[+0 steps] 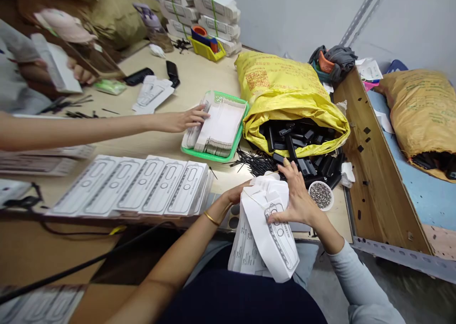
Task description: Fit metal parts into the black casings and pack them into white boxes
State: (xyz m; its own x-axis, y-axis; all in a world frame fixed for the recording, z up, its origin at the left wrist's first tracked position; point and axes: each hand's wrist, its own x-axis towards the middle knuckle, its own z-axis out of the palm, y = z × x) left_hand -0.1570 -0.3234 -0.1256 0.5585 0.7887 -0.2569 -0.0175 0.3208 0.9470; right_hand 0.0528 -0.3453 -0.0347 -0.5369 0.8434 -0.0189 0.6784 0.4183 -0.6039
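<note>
A bundle of flat white printed cartons [245, 248] stands tilted over my lap at the table's front edge. My left hand [235, 194] grips its far left side, with most of its fingers hidden behind the cartons. My right hand [297, 195] holds the right side: the thumb presses on a carton's printed face and the other fingers spread behind the upper edge. A thin pale band or strip crosses the top of the bundle. Just beyond my hands lie black plastic cases [317, 167], thin black rods [254, 163] and a round tub of small metal pieces [320, 195].
Another person's hand [192, 119] reaches onto white cartons in a green basket [237, 141]. Printed white boxes [153, 186] line the front left. A yellow sack [285, 81] of black cases lies behind. A wooden board [384, 172] edges the right. A second person holds a white box [57, 62].
</note>
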